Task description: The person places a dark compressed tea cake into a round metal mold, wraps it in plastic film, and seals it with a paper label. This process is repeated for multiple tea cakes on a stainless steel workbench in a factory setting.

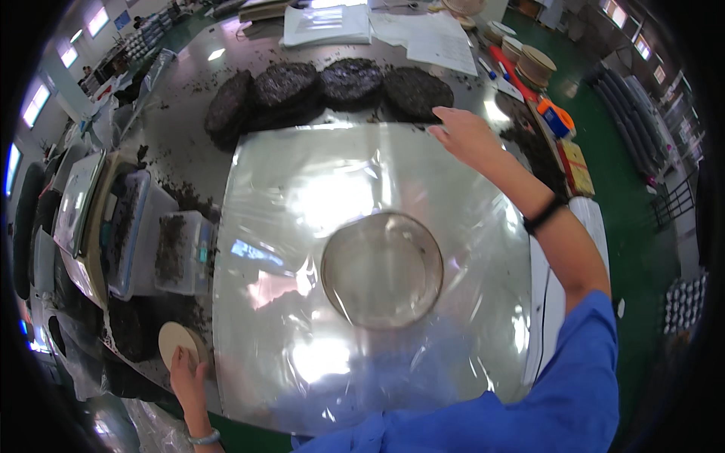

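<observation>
At the table's lower left, my left hand [186,375] has its fingers on a round tan disc [175,340], with the thumb at its rim. My right hand [467,137] reaches to the far side. Its fingers are stretched out and apart, beside the rightmost dark round cake [418,92] and the far edge of the clear plastic sheet [272,196]. Nothing shows in its grasp. A thin round hoop [440,264] lies at the middle of the sheet; I cannot tell whether it is over or under the film. The sheet is shiny and wrinkled.
Dark round cakes [283,83] line the table's far side. Papers [326,26] lie beyond them. To the left stand a clear plastic box [185,253] and a larger bin [140,234]. An orange and blue tape dispenser [557,118] and tan disc stacks [536,66] sit along the right edge.
</observation>
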The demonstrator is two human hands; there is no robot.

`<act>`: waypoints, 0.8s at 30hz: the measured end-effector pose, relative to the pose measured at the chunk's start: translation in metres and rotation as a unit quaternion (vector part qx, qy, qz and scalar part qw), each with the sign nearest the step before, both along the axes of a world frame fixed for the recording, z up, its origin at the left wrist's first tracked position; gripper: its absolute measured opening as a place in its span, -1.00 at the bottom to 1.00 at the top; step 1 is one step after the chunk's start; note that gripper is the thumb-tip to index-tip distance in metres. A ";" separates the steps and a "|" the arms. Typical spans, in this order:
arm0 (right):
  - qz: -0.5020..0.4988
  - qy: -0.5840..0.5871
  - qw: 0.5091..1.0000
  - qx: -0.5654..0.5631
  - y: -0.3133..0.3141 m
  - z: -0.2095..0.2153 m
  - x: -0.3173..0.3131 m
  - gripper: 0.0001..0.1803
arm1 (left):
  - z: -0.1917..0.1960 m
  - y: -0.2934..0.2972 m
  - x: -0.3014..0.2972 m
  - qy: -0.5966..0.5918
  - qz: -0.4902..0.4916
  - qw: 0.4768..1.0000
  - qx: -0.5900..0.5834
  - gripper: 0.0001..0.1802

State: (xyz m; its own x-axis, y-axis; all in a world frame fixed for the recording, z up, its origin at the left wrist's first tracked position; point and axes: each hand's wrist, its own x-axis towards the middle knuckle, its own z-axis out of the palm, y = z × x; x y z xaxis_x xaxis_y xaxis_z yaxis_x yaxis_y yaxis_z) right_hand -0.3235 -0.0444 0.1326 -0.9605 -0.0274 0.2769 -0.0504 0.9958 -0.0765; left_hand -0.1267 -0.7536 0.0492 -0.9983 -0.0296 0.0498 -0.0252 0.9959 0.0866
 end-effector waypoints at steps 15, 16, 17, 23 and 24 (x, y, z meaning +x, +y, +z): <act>-0.192 0.047 0.964 0.176 0.091 -0.142 -0.165 -0.34 | 0.009 0.018 -0.014 -0.004 -0.015 0.997 -0.075 -0.61; -0.190 0.075 0.962 0.182 0.092 -0.131 -0.158 -0.33 | 0.001 0.018 -0.018 0.008 -0.019 0.995 -0.095 -0.59; -0.192 0.102 0.958 0.190 0.095 -0.116 -0.146 -0.33 | -0.006 0.019 -0.025 0.020 -0.027 0.993 -0.114 -0.58; -0.138 0.174 0.954 0.203 0.091 -0.012 -0.030 -0.16 | -0.012 0.040 -0.029 0.037 -0.004 0.999 -0.003 -0.35; -0.123 0.168 0.960 0.186 0.078 -0.003 -0.004 -0.12 | -0.002 0.043 -0.025 0.011 0.004 1.000 -0.003 -0.34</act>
